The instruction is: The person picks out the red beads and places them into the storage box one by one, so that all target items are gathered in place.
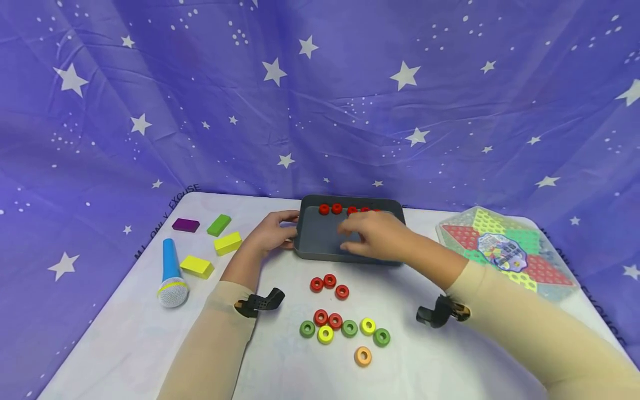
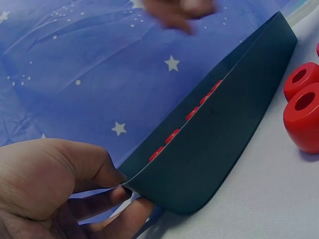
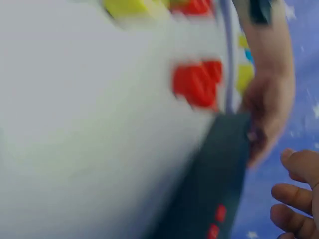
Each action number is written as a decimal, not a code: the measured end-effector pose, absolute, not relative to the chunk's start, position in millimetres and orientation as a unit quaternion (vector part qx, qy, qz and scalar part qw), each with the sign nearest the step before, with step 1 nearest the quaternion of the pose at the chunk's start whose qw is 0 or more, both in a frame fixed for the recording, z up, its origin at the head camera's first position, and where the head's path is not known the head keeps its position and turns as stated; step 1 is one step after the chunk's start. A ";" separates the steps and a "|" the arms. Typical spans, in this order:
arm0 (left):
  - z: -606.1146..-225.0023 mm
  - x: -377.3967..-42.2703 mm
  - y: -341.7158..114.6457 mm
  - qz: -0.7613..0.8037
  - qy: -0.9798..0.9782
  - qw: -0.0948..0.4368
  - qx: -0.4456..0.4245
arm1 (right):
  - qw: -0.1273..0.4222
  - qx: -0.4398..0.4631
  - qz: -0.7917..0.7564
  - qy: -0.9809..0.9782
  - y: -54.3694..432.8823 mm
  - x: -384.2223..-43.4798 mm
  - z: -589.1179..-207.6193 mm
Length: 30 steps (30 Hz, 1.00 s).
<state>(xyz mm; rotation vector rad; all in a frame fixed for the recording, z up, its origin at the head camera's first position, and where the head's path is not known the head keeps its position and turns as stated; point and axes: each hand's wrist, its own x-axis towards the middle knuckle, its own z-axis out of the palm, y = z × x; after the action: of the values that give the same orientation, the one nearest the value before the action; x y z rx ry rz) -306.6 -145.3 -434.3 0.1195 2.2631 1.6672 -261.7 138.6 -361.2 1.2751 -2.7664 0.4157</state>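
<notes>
The left hand [image 1: 272,230] holds the left end of a shallow dark grey tray [image 1: 320,239], its curled thumb and fingers pinching the rim near a corner. The right hand [image 1: 377,234] is raised over the right part of that tray, its fingers loosely bent and spread apart, with nothing visible in its grasp; the right wrist view is blurred, but its fingertips show apart there too.

The tray lies near the back of the white table [image 1: 280,355]. Inside, five red ring beads [image 1: 337,208] stand in a row along the far wall; the right hand partly covers the right end of the row in the head view. In front of the tray, three loose red beads [image 1: 342,292] form a small cluster. Nearer the person are two more red beads [image 1: 335,320], three green beads [image 1: 349,328], two yellow beads [image 1: 368,326] and, nearest of all, one orange bead [image 1: 363,356].

Well to the left lie a purple block [image 1: 186,225], a green block [image 1: 219,225], two yellow blocks [image 1: 197,266] and a blue toy microphone [image 1: 171,261]. To the right sits a clear hexagonal case [image 1: 540,269] with red, green and yellow perforated panels. A purple-blue cloth [image 1: 350,122] with white stars hangs behind
</notes>
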 end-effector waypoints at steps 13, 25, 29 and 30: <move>-435.5 -307.9 -144.2 0.585 0.795 0.161 0.031 | -0.042 0.456 0.147 -0.877 141.6 -198.3 -416.4; -435.1 -307.2 -145.9 0.589 0.792 0.160 0.033 | -0.037 0.447 0.158 -0.880 140.9 -197.1 -424.2; -435.1 -307.1 -144.9 0.587 0.793 0.159 0.034 | -0.015 0.442 0.157 -0.883 148.0 -197.5 -416.0; -435.0 -307.0 -144.7 0.586 0.794 0.158 0.035 | -0.008 0.441 0.158 -0.883 150.7 -198.4 -412.7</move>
<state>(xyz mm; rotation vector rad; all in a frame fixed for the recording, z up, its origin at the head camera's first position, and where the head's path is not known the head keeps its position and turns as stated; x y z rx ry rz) -307.0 -144.7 -435.0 0.0988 2.2695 1.6769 -198.4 150.7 -412.7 1.3935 -2.7892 0.4975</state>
